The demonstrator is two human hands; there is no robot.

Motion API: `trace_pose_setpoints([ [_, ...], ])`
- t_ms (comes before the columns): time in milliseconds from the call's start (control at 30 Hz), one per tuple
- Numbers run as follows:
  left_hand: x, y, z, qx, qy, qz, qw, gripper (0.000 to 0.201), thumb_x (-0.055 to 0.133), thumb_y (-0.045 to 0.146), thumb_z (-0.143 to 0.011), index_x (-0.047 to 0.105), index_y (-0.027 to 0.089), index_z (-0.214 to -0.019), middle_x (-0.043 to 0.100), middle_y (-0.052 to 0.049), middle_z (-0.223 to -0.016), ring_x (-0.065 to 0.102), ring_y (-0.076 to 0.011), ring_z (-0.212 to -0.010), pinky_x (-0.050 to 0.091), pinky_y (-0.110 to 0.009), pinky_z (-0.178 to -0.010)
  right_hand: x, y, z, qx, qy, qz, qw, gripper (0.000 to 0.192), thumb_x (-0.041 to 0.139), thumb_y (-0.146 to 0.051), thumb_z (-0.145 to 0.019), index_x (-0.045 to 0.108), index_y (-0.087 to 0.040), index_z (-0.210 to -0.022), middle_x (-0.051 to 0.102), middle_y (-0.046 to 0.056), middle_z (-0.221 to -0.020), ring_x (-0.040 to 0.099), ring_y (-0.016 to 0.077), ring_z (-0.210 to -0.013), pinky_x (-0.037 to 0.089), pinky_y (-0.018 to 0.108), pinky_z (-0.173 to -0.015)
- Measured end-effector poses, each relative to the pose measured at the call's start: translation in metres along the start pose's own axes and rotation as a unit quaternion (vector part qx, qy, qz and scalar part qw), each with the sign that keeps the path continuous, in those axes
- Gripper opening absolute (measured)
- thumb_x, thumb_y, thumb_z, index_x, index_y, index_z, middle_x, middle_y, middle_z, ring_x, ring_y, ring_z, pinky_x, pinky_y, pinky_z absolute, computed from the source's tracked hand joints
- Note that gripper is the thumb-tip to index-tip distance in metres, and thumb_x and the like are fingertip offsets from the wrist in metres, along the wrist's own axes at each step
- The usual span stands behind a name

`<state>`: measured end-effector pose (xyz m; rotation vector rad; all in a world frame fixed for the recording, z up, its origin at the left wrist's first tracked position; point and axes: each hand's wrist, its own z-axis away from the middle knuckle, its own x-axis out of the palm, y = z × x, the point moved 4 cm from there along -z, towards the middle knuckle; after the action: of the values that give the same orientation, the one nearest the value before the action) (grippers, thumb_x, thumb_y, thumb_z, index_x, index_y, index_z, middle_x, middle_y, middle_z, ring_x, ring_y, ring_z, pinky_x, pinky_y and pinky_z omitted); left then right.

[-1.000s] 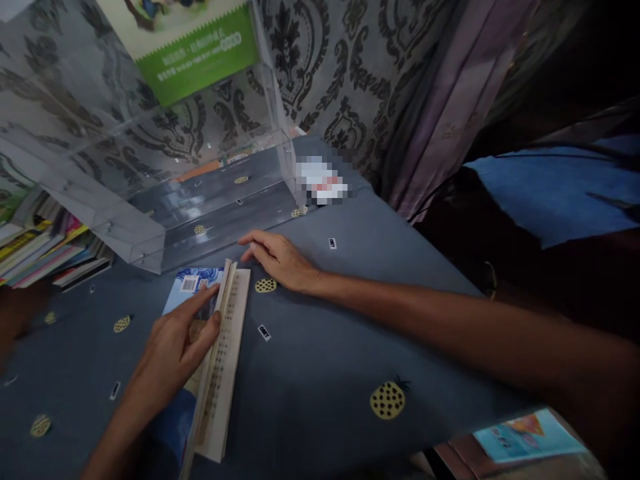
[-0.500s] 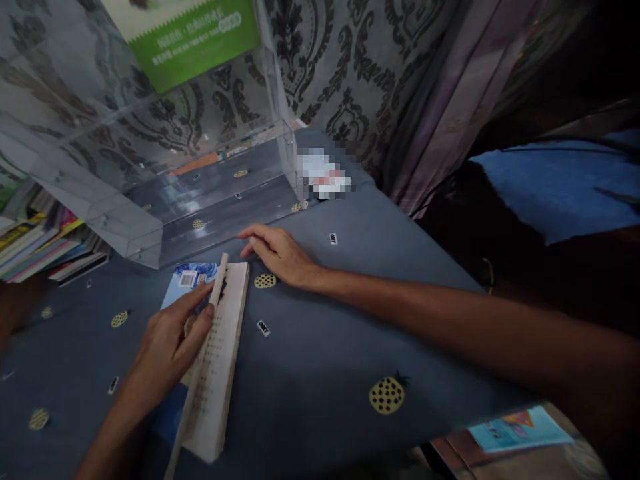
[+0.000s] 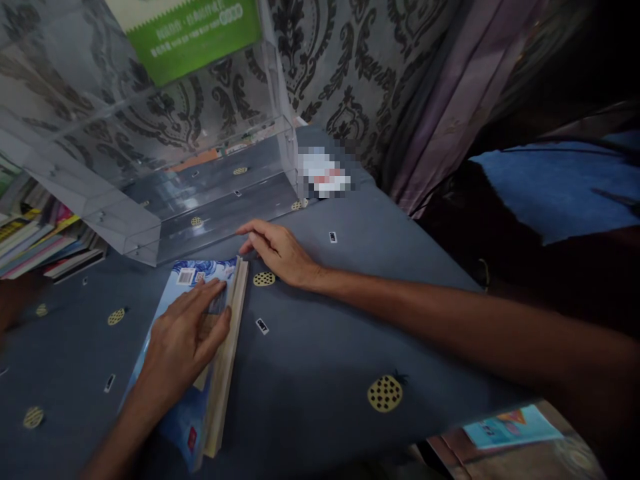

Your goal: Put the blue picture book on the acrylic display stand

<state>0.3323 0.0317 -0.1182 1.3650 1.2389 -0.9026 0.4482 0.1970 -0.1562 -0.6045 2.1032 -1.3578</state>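
Observation:
A paperback book (image 3: 167,293) with a blue, wave-patterned cover lies on the cloth-covered table, its barcode side up. The cover rests over the pages, whose edges (image 3: 227,380) show along the right. My left hand (image 3: 187,330) lies across the cover with fingers stretched and thumb near the page edge. Just beyond the book's top right corner, my right hand (image 3: 283,252) rests on the cloth, fingers loosely bent and holding nothing. Its fingertips are near the front edge of a clear plastic shelf box (image 3: 145,240).
Stacked books and booklets (image 3: 50,243) lie at the left, above a blurred brown shape (image 3: 20,303). A green printed sheet (image 3: 195,43) is at the shelf box's top. A pixelated item (image 3: 325,175) sits beside the box. The table edge slopes down at right; a blue booklet (image 3: 510,427) lies below.
The book's cover, curled back along my left fingers with a printed page showing, now lies over the pages. My left hand has flattened onto it. My right hand has barely moved.

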Motion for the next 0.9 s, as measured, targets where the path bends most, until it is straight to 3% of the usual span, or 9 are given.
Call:
trace_pose_setpoints([
  [67, 0.009, 0.004, 0.003, 0.032, 0.021, -0.054, 0.998, 0.047, 0.045, 0.047, -0.098, 0.064, 0.016, -0.128, 0.068, -0.015, -0.132, 0.061, -0.0371, -0.127, 0.054, -0.054, -0.101, 0.000, -0.003, 0.001, -0.013, -0.001, 0.008, 1.000, 0.026, 0.040, -0.014, -0.102, 0.062, -0.016, -0.115, 0.072, 0.002, -0.087, 0.064, 0.0126, -0.077, 0.048, 0.027, -0.079],
  [200, 0.022, 0.011, 0.007, 0.055, 0.018, -0.138, 0.989, 0.047, 0.043, 0.042, -0.100, 0.057, 0.011, -0.133, 0.064, -0.021, -0.133, 0.056, -0.0433, -0.131, 0.054, -0.060, -0.097, 0.003, -0.008, 0.004, -0.032, -0.030, 0.050, 0.998, 0.027, 0.040, -0.012, -0.101, 0.063, -0.015, -0.116, 0.070, 0.001, -0.085, 0.063, 0.0140, -0.078, 0.046, 0.028, -0.078],
  [500, 0.022, 0.009, 0.008, 0.038, 0.006, -0.134, 0.990, 0.053, 0.045, 0.056, -0.099, 0.054, 0.019, -0.136, 0.062, -0.017, -0.137, 0.054, -0.0385, -0.134, 0.051, -0.055, -0.104, 0.009, -0.003, 0.008, -0.010, -0.081, 0.255, 0.964, 0.024, 0.048, -0.016, -0.098, 0.069, -0.017, -0.109, 0.068, 0.007, -0.095, 0.059, 0.0185, -0.085, 0.043, 0.030, -0.080],
  [700, 0.007, -0.011, 0.017, 0.108, -0.091, -0.068, 0.988, 0.062, 0.043, 0.062, -0.099, 0.047, 0.023, -0.148, 0.049, -0.014, -0.155, 0.040, -0.0357, -0.146, 0.043, -0.056, -0.112, 0.017, -0.008, 0.012, -0.069, -0.125, 0.327, 0.934, 0.024, 0.050, -0.014, -0.095, 0.072, -0.013, -0.102, 0.070, 0.010, -0.097, 0.057, 0.0227, -0.095, 0.044, 0.034, -0.084],
  [800, -0.011, -0.023, 0.041, 0.146, -0.169, -0.013, 0.975, 0.072, 0.054, 0.060, -0.096, 0.028, 0.035, -0.158, 0.034, -0.008, -0.164, 0.029, -0.0314, -0.152, 0.034, -0.056, -0.120, 0.019, -0.013, 0.016, -0.100, -0.133, 0.353, 0.921, 0.023, 0.051, -0.014, -0.094, 0.074, -0.012, -0.098, 0.069, 0.012, -0.095, 0.055, 0.0249, -0.096, 0.044, 0.037, -0.084],
  [900, -0.023, -0.028, 0.074, 0.159, -0.230, 0.010, 0.960, 0.094, 0.069, 0.060, -0.085, 0.017, 0.039, -0.160, 0.027, -0.007, -0.166, 0.027, -0.0323, -0.153, 0.031, -0.057, -0.121, 0.020, -0.016, 0.021, -0.119, -0.148, 0.386, 0.903, 0.023, 0.051, -0.016, -0.095, 0.074, -0.012, -0.099, 0.068, 0.013, -0.096, 0.054, 0.0256, -0.097, 0.045, 0.038, -0.082],
])
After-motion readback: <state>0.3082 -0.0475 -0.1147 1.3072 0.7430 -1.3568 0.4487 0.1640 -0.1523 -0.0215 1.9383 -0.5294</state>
